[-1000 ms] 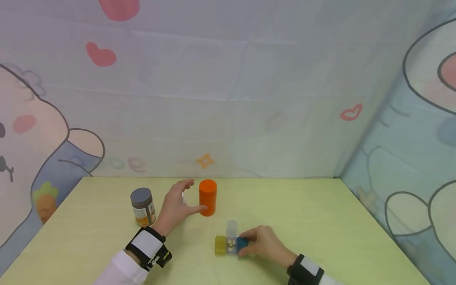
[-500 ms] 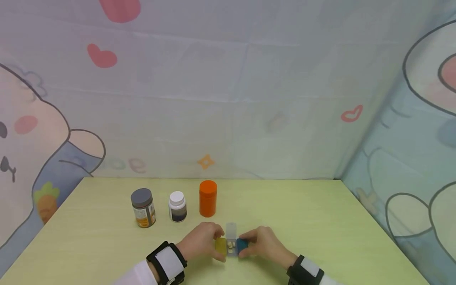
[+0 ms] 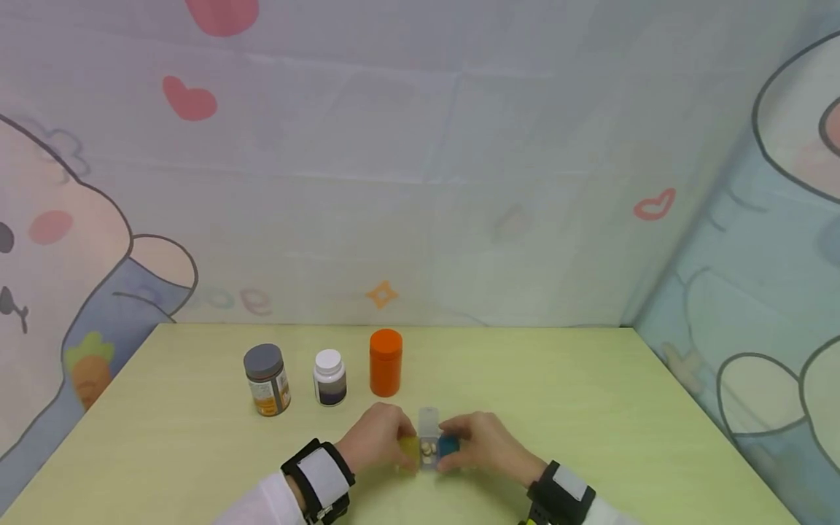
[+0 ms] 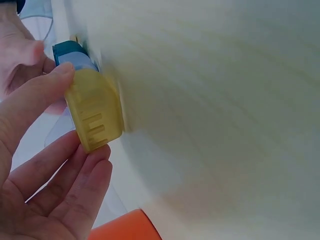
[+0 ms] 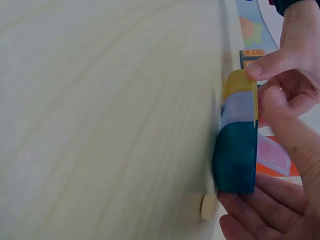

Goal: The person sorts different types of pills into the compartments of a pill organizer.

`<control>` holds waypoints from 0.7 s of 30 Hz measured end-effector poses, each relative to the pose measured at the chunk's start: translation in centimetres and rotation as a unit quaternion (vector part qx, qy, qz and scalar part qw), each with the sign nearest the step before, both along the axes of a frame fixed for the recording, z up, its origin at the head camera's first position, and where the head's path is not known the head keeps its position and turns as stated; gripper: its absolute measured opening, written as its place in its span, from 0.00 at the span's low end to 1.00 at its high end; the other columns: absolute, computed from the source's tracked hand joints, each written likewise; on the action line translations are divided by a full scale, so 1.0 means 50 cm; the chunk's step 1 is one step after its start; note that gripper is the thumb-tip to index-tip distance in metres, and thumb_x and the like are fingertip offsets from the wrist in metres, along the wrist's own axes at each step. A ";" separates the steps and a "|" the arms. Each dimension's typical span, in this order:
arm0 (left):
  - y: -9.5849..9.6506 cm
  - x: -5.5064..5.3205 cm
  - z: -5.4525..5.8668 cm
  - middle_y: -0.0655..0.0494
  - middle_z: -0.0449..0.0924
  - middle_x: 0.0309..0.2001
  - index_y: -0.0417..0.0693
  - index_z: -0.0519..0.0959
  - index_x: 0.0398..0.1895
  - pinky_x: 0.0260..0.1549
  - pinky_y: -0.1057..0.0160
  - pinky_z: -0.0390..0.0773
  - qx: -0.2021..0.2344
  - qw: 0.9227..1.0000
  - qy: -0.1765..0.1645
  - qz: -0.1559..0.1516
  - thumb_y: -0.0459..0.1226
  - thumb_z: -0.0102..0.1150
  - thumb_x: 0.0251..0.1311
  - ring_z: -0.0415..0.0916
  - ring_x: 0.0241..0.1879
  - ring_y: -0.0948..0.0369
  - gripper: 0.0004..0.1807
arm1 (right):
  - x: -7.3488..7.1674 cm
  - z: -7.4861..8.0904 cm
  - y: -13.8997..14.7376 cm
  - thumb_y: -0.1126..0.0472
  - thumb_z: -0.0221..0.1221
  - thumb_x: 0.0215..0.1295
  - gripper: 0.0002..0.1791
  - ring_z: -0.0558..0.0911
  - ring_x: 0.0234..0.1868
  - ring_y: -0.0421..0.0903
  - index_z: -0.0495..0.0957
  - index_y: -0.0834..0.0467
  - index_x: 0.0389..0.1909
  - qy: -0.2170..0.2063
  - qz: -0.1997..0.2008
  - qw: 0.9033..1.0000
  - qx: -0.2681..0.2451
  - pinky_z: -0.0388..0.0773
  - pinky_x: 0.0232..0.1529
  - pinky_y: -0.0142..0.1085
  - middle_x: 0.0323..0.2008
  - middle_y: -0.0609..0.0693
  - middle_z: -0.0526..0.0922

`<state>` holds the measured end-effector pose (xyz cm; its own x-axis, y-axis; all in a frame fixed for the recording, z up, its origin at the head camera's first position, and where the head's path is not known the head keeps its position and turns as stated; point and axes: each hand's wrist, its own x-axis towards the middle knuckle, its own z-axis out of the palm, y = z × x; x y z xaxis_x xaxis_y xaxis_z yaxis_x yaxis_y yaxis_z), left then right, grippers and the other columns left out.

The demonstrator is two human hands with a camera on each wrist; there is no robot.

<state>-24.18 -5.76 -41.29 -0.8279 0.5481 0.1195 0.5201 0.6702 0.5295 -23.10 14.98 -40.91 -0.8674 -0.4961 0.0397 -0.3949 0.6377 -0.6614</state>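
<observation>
A small three-part pill organizer lies near the front middle of the table, with a yellow, a clear and a blue compartment in a row. Its clear middle lid stands up, and several pale pills show inside. My left hand holds the yellow end between thumb and fingers. At the other end, my right hand grips the blue compartment, thumb on the near side and fingers on the far side. The yellow and blue lids are down.
Behind the hands stand a grey-lidded jar, a white-capped bottle and an orange bottle, all upright. A small tan piece shows beside the blue end in the right wrist view. A printed cloth hangs behind the table.
My left hand has come from beside the orange bottle, uncovering the white-capped bottle, down to the organizer's yellow end, and now holds it. My right hand has kept its grip on the blue end.
</observation>
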 end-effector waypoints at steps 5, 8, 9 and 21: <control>0.005 0.003 0.005 0.63 0.79 0.22 0.42 0.84 0.28 0.25 0.73 0.71 0.000 1.000 -0.005 -0.006 0.38 0.76 0.29 0.68 0.21 0.71 0.17 | -0.003 0.019 -0.010 0.52 0.68 0.46 0.33 0.78 0.48 0.54 0.74 0.66 0.52 -0.013 0.000 1.000 -0.024 0.72 0.49 0.49 0.46 0.59 0.79; 0.004 0.005 0.012 0.63 0.78 0.21 0.42 0.84 0.28 0.25 0.73 0.71 0.004 1.000 -0.020 -0.004 0.38 0.76 0.29 0.68 0.21 0.71 0.17 | -0.002 0.040 -0.015 0.51 0.63 0.54 0.26 0.78 0.47 0.53 0.77 0.64 0.49 0.001 0.008 0.999 -0.032 0.71 0.49 0.51 0.44 0.56 0.81; 0.004 0.005 0.013 0.63 0.78 0.21 0.42 0.84 0.28 0.25 0.72 0.71 0.005 1.000 -0.024 -0.002 0.37 0.76 0.29 0.68 0.21 0.70 0.17 | -0.001 0.048 -0.016 0.52 0.62 0.56 0.23 0.79 0.46 0.52 0.78 0.64 0.47 0.009 0.015 0.999 -0.031 0.71 0.49 0.51 0.43 0.54 0.82; 0.002 0.008 0.016 0.61 0.79 0.22 0.41 0.84 0.28 0.25 0.72 0.71 -0.001 0.999 -0.030 0.010 0.37 0.76 0.29 0.68 0.21 0.69 0.17 | 0.010 0.035 -0.027 0.62 0.65 0.50 0.09 0.80 0.40 0.48 0.83 0.62 0.33 0.059 0.071 0.996 0.012 0.76 0.42 0.40 0.37 0.54 0.84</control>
<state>-23.79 -5.68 -40.49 -0.8447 0.5309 0.0680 0.4733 0.6815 0.5582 -22.60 13.61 -39.15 -0.7783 -0.6154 0.1245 -0.5568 0.5850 -0.5897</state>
